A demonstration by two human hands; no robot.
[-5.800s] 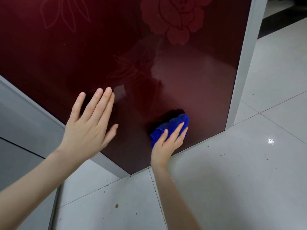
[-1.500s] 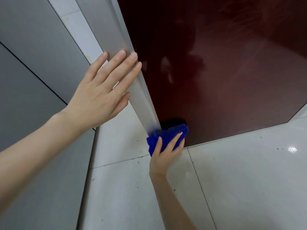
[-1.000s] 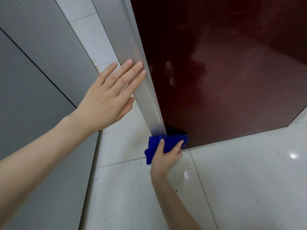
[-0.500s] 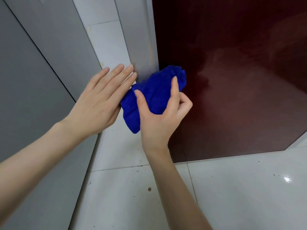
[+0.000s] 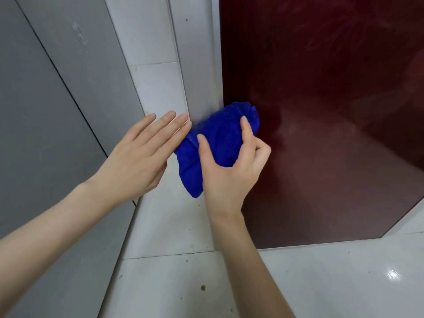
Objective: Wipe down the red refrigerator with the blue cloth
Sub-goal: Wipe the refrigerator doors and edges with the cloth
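Note:
The red refrigerator (image 5: 332,111) fills the right half of the view, its glossy dark red door reaching almost to the floor, with a grey side panel (image 5: 199,65) along its left edge. My right hand (image 5: 229,171) grips the bunched blue cloth (image 5: 215,143) and holds it at the door's left edge. One end of the cloth hangs down past my palm. My left hand (image 5: 140,157) is flat with its fingers together and straight. Its fingertips are against the grey side panel, right beside the cloth.
A grey cabinet or wall panel (image 5: 46,111) with a dark seam stands at the left. White wall tiles (image 5: 151,65) run between it and the refrigerator. The glossy white tiled floor (image 5: 332,283) below carries small dirt specks.
My right hand has lifted the cloth from the bottom corner of the door up to the middle of its left edge. My left hand stays at the grey side panel, now beside the cloth.

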